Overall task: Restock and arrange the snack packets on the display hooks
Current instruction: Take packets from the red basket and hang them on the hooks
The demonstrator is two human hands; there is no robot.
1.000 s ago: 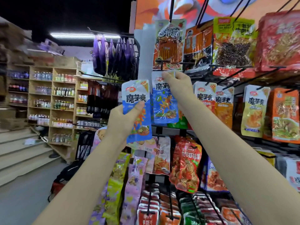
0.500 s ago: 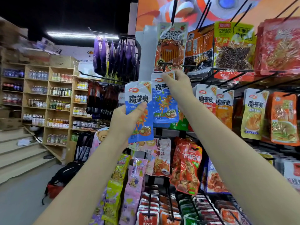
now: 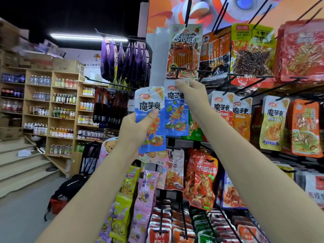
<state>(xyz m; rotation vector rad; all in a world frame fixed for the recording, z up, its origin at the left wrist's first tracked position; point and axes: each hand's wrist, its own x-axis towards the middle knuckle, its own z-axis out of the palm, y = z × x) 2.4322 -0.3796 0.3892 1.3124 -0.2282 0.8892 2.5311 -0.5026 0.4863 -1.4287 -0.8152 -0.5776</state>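
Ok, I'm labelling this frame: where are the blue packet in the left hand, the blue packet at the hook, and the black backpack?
Blue packet in left hand [image 3: 152,106]: head view, white upper panel.
Blue packet at hook [image 3: 176,118]: head view, blue middle.
Black backpack [image 3: 70,188]: head view, top.

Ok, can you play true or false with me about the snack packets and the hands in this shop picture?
1. The left hand holds a blue packet. True.
2. The right hand pinches the top of a second blue packet up by the hook. True.
3. The packets hanging at the upper left are green. False: those hanging packets are purple.
4. A black backpack lies on the floor near the stairs. True.
5. The wooden shelves on the left hold toys. False: they hold bottles.
6. Both hands are empty. False: each one holds a blue packet.
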